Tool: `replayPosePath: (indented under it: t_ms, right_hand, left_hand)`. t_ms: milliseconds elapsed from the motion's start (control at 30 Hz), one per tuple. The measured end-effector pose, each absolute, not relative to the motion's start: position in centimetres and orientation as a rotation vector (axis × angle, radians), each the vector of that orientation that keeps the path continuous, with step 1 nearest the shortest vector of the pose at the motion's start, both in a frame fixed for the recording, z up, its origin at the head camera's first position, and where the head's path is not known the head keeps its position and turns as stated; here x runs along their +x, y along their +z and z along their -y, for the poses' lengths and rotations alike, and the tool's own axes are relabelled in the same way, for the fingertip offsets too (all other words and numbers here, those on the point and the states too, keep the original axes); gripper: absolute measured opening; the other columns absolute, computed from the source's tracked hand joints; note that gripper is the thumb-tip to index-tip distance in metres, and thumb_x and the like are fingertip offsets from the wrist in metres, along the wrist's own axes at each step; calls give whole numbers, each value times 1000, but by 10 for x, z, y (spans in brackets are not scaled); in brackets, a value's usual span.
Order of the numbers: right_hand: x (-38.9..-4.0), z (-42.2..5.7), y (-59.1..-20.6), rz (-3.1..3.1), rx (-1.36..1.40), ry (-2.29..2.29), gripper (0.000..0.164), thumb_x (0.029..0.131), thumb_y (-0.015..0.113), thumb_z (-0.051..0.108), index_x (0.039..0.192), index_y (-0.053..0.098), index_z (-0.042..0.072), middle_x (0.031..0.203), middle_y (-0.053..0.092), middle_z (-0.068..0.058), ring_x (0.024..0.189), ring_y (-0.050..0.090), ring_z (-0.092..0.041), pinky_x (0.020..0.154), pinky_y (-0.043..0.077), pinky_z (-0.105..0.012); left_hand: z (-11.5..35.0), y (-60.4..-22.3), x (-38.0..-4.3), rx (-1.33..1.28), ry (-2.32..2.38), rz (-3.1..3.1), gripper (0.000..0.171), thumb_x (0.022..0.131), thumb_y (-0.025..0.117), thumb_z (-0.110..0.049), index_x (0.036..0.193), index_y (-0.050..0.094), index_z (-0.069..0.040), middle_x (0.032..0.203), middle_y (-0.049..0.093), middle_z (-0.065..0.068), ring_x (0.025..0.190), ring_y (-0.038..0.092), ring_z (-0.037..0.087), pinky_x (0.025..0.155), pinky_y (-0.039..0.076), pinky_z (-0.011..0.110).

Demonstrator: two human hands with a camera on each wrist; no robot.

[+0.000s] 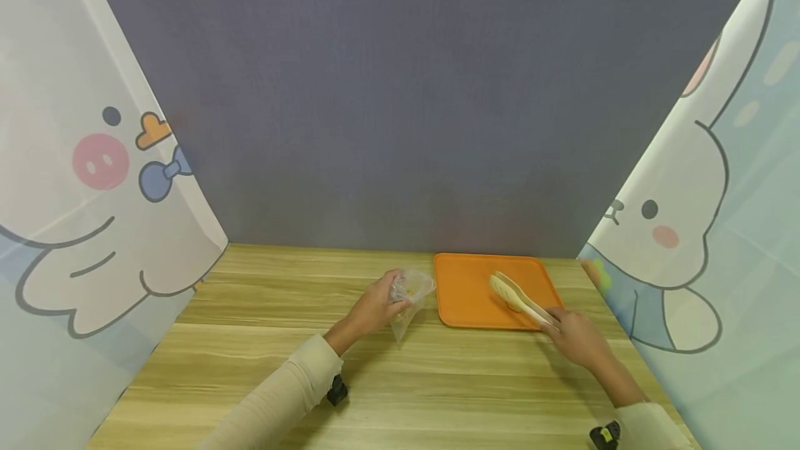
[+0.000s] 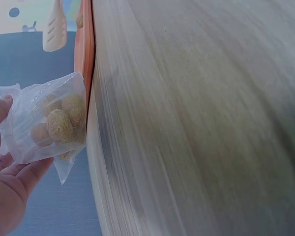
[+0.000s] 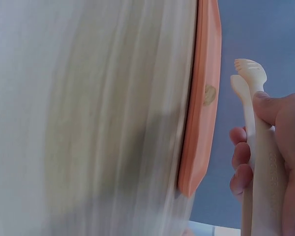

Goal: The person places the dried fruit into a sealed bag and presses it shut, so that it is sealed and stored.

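Note:
My left hand (image 1: 375, 305) grips a clear plastic bag (image 1: 405, 301) above the table, left of an orange tray (image 1: 462, 290). Inside the bag, several round, tan, rough-skinned balls that look like walnuts (image 2: 60, 126) show through the plastic. Over the tray, my right hand (image 1: 581, 340) holds cream-coloured tongs (image 3: 268, 172), its thumb on one arm and fingers curled round the other. The slotted tips stand slightly apart, with nothing seen between them. A single tan ball (image 3: 209, 95) lies on the tray, partly hidden by the tongs in the head view.
The wood-grain table (image 1: 262, 339) extends in front of and left of the tray. A grey panel (image 1: 375, 103) rises behind it. Cartoon-printed sheets (image 1: 75, 242) stand at both sides.

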State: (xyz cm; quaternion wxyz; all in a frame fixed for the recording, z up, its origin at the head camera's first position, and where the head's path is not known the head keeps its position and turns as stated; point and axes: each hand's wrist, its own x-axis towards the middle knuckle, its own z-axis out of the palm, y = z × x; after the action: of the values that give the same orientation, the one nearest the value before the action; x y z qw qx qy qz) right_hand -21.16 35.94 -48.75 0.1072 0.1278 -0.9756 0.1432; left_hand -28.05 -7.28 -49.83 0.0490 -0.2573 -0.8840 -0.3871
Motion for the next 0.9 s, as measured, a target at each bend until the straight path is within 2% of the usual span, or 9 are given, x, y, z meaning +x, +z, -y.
replayPosePath:
  t_ms: [433, 567, 900]
  right_hand:
    - [-207, -372, -495, 2873, 366, 407, 21, 94, 72, 17, 105, 69, -1, 73, 65, -1, 63, 55, -14, 58, 44, -36]
    - [-207, -373, -495, 2897, 343, 396, 24, 94, 72, 19, 107, 70, -1, 77, 67, -3, 66, 59, -16, 57, 46, -38]
    - [-205, -376, -497, 2927, 309, 411, 31, 95, 72, 21, 112, 69, -5, 78, 67, -3, 65, 57, -15, 57, 45, -37]
  left_hand:
    - [72, -497, -279, -794, -1160, 2676, 68, 95, 74, -29, 150, 41, -4, 128, 64, 15, 104, 67, 23, 82, 58, 34]
    - [71, -496, -278, -786, -1152, 2681, 69, 95, 74, -29, 150, 41, -4, 127, 65, 15, 104, 67, 23, 82, 58, 34]
    - [70, -497, -279, -779, -1174, 2709, 69, 96, 72, -32, 152, 39, -6, 130, 64, 14, 106, 67, 23, 82, 58, 33]
